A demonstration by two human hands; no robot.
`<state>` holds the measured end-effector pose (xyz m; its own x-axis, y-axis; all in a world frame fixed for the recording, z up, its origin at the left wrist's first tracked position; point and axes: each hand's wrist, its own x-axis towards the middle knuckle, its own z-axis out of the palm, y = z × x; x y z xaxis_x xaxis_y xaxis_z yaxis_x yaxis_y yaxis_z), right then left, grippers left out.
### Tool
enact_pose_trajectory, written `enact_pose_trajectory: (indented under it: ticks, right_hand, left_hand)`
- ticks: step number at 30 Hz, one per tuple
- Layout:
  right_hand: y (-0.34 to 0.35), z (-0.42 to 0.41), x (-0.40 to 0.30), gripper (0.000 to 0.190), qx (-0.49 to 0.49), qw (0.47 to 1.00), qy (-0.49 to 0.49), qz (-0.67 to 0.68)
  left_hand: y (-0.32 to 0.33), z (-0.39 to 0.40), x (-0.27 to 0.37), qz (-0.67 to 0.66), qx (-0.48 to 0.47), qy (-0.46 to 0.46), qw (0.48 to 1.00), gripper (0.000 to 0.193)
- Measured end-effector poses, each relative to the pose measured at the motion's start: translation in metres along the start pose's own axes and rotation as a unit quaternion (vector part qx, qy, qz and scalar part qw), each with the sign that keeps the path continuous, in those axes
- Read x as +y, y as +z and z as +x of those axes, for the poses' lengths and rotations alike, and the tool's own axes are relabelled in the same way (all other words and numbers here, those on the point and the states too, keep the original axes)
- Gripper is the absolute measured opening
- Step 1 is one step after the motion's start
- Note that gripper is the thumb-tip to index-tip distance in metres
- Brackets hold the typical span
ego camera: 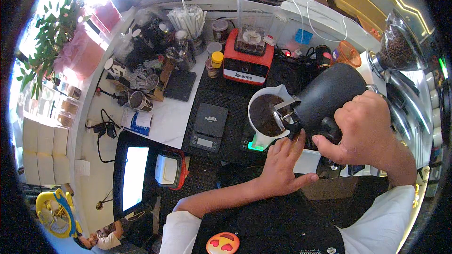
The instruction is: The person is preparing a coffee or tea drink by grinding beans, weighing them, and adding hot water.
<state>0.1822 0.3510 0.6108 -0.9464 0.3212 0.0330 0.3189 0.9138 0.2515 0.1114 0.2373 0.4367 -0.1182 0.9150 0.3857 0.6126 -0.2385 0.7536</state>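
A black cylindrical vessel [326,93], perhaps a thermal jug, is tilted with its mouth down to the left. My right hand [363,130] grips it from the right side; part of the grip is hidden. At its mouth show a metal disc and a light inner part. Below the mouth stands a white pitcher [255,104] holding dark brown contents, probably coffee. Under the pitcher, a digital scale with a lit green display [257,146] is partly covered. My left hand [280,165] is palm down, its thumb spread and fingertips at the vessel's black lip beside the pitcher.
Left of the pitcher lies a second scale [208,127] on a black mat. Behind stand a red blender [249,60] and a cup of straws [187,21]. A coffee grinder with a bean hopper [400,49] rises at right. A lit screen [136,178] stands left; a person [109,238] is beyond.
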Motion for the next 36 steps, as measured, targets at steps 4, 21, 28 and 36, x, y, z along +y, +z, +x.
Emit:
enact_pose_trajectory:
  ticks: [4, 21, 28, 36]
  right_hand:
    - [0.001, 0.0, 0.001, 0.043, 0.005, 1.0, -0.005, 0.002]
    - [0.006, -0.007, 0.017, 0.041, 0.013, 0.999, 0.015, 0.042]
    - [0.034, -0.033, 0.054, 0.042, 0.031, 0.975, 0.148, 0.16]
    - [0.127, -0.087, 0.091, 0.038, 0.175, 0.747, 0.405, 0.498]
  left_hand:
    - [0.001, 0.001, 0.0, 0.0, -0.005, -0.005, 1.0, 0.088]
    - [0.005, 0.008, 0.004, 0.003, 0.04, -0.007, 0.999, 0.087]
    - [-0.016, 0.039, 0.019, 0.107, 0.046, 0.003, 0.993, 0.077]
    - [-0.008, 0.084, 0.023, 0.146, 0.019, 0.07, 0.987, 0.064]
